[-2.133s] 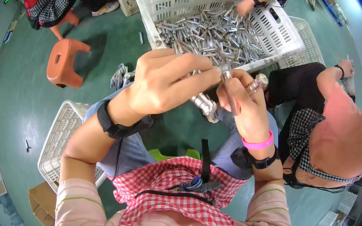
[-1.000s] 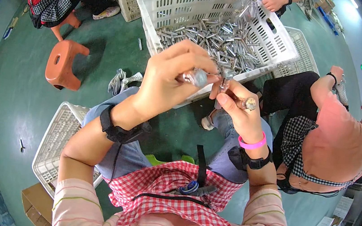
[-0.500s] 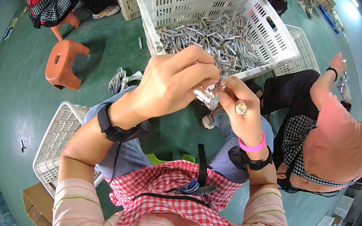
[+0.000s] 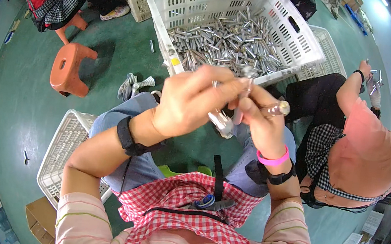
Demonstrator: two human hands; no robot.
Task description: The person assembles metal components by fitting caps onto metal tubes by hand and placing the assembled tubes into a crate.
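Silvery metal, a shiny cylindrical piece (image 4: 221,124) jutted below our curled left hand (image 4: 183,100). Our fingertips met, pinching a blurred, slender, shiny piece (image 4: 248,74) between both hands; our right hand (image 4: 267,127) also gripped a glossy brownish rod (image 4: 274,109). Nearby, we had a white slotted plastic crate (image 4: 215,2) heaped with thin silvery tubes (image 4: 229,42).

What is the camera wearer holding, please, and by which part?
Left hand: shiny metal piece, lower end free. Right hand: metal tube, outer end free. Both hands meet at an upright piece; blur hides exact grips.
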